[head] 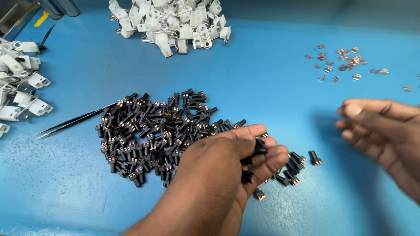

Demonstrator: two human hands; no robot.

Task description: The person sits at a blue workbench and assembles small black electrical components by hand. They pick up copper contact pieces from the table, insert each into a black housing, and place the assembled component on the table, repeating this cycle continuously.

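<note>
- Blue bench point(271, 87) fills the frame; its bare surface takes up most of the centre right.
- Big heap of small black parts with copper ends point(153, 131) lies centre left, loose and unsorted. By its size against the handful in hand, I judge most of the stock is not yet handled.
- Pile of white plastic housings with metal eyelets point(175, 24) sits at upper centre; a second batch of white housings point(22, 83) runs along the left edge. No black part shows fitted into any of them that I can make out.
- Left hand point(223, 170) at lower centre, beside the heap's right edge, fingers curled shut around a few of the black parts, which poke out between fingers point(262, 150) and palm.
- Right hand point(385, 131) at right edge, blurred, fingers partly bent; whether it pinches anything I cannot tell.
- Small scatter of black parts point(297, 164) lies just right of the left hand, apart from the main heap; possibly a separated lot, too few to call progress.
- Black tweezers point(74, 121) rest on the bench left of the heap, tips pointing lower left, untouched.
- Tiny copper clips point(345, 61) strewn at upper right, well apart from both hands.
</note>
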